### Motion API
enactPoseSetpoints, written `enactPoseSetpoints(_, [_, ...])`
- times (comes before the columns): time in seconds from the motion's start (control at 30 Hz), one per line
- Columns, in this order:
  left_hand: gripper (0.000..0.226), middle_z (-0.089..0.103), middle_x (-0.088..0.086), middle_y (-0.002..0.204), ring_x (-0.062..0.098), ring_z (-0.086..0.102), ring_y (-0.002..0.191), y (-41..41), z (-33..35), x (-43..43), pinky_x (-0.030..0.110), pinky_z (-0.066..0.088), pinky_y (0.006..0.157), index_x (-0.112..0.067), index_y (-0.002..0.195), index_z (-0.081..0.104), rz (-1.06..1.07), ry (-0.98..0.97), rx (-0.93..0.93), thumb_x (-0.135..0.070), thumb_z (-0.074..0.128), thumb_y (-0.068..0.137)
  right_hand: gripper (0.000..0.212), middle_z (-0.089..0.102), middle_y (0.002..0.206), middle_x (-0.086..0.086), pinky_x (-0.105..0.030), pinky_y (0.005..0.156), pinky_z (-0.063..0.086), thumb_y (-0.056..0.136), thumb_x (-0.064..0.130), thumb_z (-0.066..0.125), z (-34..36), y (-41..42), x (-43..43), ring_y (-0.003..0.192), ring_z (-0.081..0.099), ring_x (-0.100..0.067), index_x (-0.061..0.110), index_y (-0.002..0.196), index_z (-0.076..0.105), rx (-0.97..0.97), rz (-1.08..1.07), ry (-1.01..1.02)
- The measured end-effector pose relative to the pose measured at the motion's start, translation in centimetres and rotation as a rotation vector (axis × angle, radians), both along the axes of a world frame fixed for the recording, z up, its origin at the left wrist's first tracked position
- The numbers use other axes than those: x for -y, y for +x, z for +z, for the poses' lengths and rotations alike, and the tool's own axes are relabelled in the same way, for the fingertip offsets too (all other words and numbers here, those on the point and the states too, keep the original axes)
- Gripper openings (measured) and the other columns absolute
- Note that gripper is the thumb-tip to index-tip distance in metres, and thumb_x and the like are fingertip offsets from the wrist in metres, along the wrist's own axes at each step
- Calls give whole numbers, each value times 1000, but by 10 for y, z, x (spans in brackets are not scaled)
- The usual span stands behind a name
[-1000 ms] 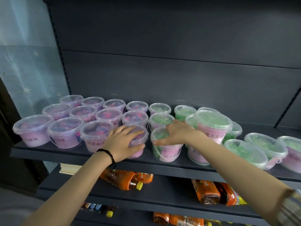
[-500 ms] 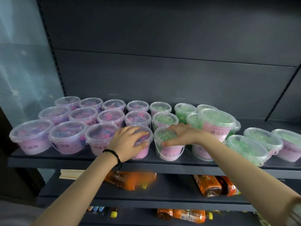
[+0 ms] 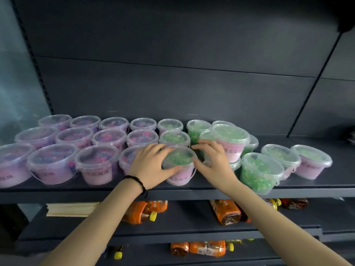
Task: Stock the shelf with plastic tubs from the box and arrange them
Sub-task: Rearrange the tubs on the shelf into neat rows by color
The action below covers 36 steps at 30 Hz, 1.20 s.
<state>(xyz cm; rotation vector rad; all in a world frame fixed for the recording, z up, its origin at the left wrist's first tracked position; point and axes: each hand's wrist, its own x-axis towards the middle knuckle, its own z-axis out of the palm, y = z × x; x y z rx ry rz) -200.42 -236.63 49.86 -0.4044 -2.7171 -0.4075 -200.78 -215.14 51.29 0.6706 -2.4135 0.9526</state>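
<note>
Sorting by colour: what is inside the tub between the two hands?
Green pieces show through the clear lid of the tub. Its pink label, the left hand and the right hand hide the lower part.

— Dim?
— Dim and flat; soft light from the camera side, faint sheen on the clear tub lids (image 3: 179, 156).
— Sharp?
— Slightly soft throughout, smeared toward the corners. Bowed shelf edge (image 3: 57, 191) from wide-angle distortion; deep shadow beneath.
</note>
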Motion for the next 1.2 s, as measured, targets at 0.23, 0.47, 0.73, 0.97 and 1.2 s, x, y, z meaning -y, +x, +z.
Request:
enactPoseSetpoints(0.23, [62,53,-10,137,15,46,127,-4,-5,-38,34,33,102,-36,129,56,10,-71,60,-75,43,82,66,37,137,-9,-21,104,23,71,29,83,23,-15,-80,125,32,-33,19,129,54,-78,-355,-162])
enactPoseSetpoints(0.47, [58,60,-9,117,16,53,111,-4,0,-66,32,40,91,-27,111,61,127,-102,-48,-74,46,80,95,38,145,-3,-27,96,33,65,51,82,22,-55,-88,132,36,-15,33,144,31,292,-153,-183])
enactPoseSetpoints(0.73, [77,40,-1,148,15,33,137,-18,4,-130,29,28,111,-21,145,40,-54,-27,-62,-64,57,83,111,40,145,7,-28,100,37,48,64,80,40,-51,-130,129,41,-8,39,145,32,197,-98,-266])
enactPoseSetpoints(0.97, [72,32,-5,155,15,24,142,-40,7,-163,35,22,114,-37,142,42,-84,-73,61,-75,48,81,105,45,141,1,-45,102,45,53,40,91,61,-73,-223,124,50,-19,40,142,34,311,-140,-464])
enactPoseSetpoints(1.2, [76,39,-9,147,15,32,136,-60,17,-173,40,30,111,-36,134,47,-41,18,244,-82,49,73,104,21,146,-4,-33,97,39,64,24,88,42,-154,-251,120,42,-21,32,147,26,346,-398,-378])
